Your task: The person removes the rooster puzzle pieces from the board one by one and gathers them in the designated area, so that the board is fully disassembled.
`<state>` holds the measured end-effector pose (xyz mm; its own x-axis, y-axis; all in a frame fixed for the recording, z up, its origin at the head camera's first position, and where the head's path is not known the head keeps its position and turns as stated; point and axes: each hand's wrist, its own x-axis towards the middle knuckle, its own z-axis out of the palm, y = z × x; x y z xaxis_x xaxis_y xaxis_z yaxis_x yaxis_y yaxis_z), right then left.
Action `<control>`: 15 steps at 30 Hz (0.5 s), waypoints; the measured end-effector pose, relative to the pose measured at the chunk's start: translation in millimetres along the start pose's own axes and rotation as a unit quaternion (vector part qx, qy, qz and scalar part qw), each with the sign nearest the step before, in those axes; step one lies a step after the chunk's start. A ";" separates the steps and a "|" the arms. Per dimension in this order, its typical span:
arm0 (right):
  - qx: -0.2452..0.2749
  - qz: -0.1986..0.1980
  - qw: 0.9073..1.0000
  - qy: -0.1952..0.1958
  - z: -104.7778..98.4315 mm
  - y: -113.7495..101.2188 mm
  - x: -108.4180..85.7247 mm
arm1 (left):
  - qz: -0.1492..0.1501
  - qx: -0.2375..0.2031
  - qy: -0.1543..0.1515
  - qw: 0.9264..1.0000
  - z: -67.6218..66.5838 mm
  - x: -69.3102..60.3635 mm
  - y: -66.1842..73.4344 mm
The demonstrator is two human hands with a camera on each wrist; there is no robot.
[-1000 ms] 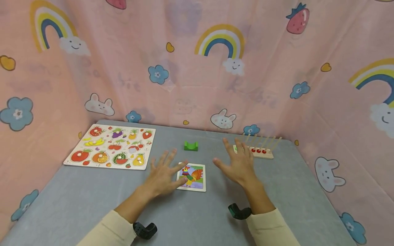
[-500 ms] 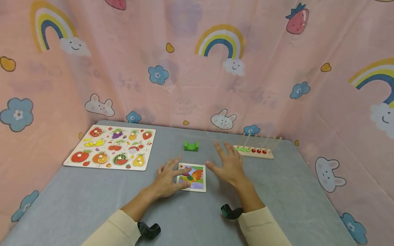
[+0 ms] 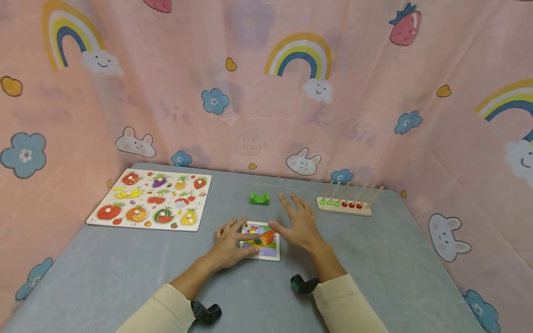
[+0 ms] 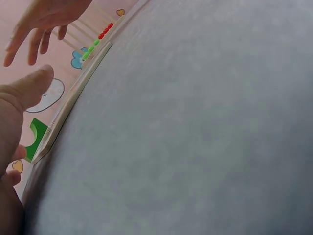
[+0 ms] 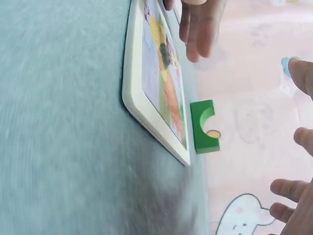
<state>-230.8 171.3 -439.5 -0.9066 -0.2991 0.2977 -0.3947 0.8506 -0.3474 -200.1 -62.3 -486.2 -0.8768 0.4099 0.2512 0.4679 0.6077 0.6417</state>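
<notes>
A small square rooster puzzle (image 3: 266,247) in a pale frame lies flat in the middle of the table. My left hand (image 3: 231,246) is at its left side, with thumb and index finger reaching over the picture. Whether those fingers touch it I cannot tell. To the right of the puzzle my right hand (image 3: 300,227) hovers with spread fingers, holding nothing. In the right wrist view the puzzle's white frame (image 5: 139,105) shows close up, with the left hand's fingers (image 5: 208,29) above it. A green block (image 3: 260,199) with a curved notch stands behind the puzzle.
A fruit peg puzzle board (image 3: 143,219) lies at the back left. At the back right stands a wooden rack (image 3: 344,209) with upright sticks and green and red beads. A pink patterned curtain (image 3: 250,138) hangs along the table's far edge.
My left hand has shifted slightly right and lower, its fingers over the puzzle's left part. My right hand has moved left, away from the bead rack and nearer the puzzle.
</notes>
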 end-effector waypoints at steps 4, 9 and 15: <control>0.022 -0.009 1.000 -0.009 5.0 -3.1 4.8 | -0.002 0.015 0.001 1.000 2.2 0.8 -0.1; 0.043 -0.007 0.999 -0.023 12.6 -6.2 9.4 | -0.005 0.038 0.007 0.999 6.8 2.0 -0.1; 0.055 -0.011 0.998 -0.033 23.8 -11.8 12.8 | -0.005 0.063 0.010 0.998 10.3 0.0 -0.6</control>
<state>-241.3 147.1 -452.7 -0.9039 -0.3482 0.2482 -0.4254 0.7916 -0.4387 -199.2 -55.7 -494.0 -0.8831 0.3902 0.2607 0.4681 0.6928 0.5486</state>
